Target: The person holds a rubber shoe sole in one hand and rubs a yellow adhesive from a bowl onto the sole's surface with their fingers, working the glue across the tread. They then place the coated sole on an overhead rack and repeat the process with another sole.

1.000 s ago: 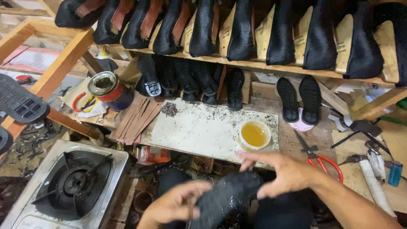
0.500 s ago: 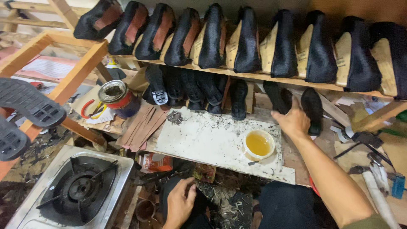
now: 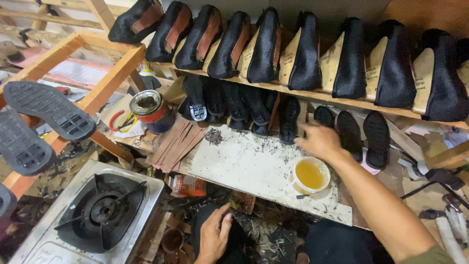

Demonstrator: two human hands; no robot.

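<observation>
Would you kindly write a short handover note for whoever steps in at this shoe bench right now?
Right hand: empty, stretched over the white work board, reaching toward the black soles under the shelf.
Left hand: low by the lap, resting on something dark; grip unclear.
Glue bowl: on the board, beside the right wrist.
Done: lasted black uppers line the shelf.
Left: no sole picked up yet.

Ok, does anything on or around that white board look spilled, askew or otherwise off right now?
Nothing is spilled: the bowl of yellow liquid sits upright on the white board. The board is speckled with dark bits, with a small heap of tacks at its far left corner. Scraps litter the floor near the left hand. The right hand reaches toward black soles.
</observation>
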